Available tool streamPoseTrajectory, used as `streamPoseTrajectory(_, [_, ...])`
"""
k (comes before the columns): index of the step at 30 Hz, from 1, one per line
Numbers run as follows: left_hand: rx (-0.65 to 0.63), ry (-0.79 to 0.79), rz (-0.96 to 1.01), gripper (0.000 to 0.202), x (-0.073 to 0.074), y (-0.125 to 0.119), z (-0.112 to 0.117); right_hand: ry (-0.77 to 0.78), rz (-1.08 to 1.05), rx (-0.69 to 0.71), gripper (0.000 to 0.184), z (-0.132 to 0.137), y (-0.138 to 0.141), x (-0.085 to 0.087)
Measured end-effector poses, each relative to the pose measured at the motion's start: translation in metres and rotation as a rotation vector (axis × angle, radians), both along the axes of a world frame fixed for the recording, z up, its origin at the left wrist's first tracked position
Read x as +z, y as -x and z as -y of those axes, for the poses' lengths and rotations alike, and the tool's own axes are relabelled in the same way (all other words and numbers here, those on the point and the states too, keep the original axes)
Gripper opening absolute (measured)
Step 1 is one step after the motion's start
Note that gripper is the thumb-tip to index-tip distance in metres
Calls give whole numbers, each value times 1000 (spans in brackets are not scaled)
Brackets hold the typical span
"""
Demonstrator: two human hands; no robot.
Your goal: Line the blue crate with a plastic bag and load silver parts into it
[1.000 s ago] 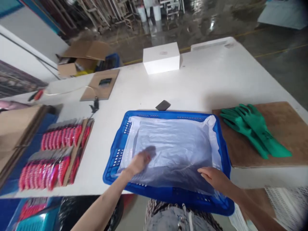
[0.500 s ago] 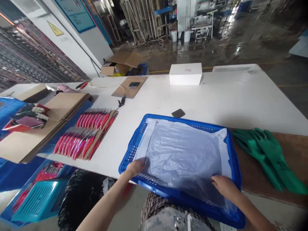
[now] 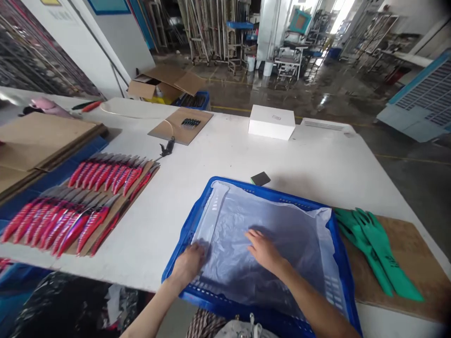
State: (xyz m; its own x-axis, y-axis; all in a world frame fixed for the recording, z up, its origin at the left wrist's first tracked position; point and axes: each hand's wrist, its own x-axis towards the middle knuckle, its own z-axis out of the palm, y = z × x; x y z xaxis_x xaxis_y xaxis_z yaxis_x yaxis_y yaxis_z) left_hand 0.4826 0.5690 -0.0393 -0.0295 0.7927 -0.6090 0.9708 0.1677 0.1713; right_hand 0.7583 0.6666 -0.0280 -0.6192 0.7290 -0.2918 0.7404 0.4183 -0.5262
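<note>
I am pressing my right hand (image 3: 262, 249) flat on the clear plastic sheet (image 3: 282, 234) that is lining the blue crate (image 3: 347, 277); half a second ago this hand was lying at the crate's near right corner, and now it is resting near the middle of the sheet, fingers spread and open, gripping nothing. My left hand (image 3: 188, 263) is staying at the near left corner of the crate, as in the 2 earlier frames, its fingers bent loosely down onto the edge of the sheet; whether they are pinching the plastic I cannot tell.

The crate is sitting on the white table (image 3: 225, 159) at its near edge, with the sheet lying inside it and rising a little up the far and right walls. My view is turning left and upward compared with before, so more of the workshop floor is showing.

The green rubber gloves (image 3: 375, 249) are lying on a brown board (image 3: 416, 249) just right of the crate. Rows of red-handled tools (image 3: 88, 197) are lying on cardboard to the left, well apart from the crate. A small dark pad (image 3: 260, 178) is lying just beyond the crate's far rim, and a white box (image 3: 271, 122) is standing farther back.
</note>
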Motion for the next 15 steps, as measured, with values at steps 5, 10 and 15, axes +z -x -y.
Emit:
streamPoseTrajectory(5, [59, -18, 3, 43, -13, 2, -24, -194, -54, 159, 49, -65, 127, -10])
streamPoseTrajectory(10, [12, 101, -21, 50, -27, 0, -30, -169, 112, 33, 61, -119, 179, -55])
streamPoseTrajectory(15, [-6, 306, -35, 69, -45, 11, -17, -175, 187, -27, 58, -130, 180, -79])
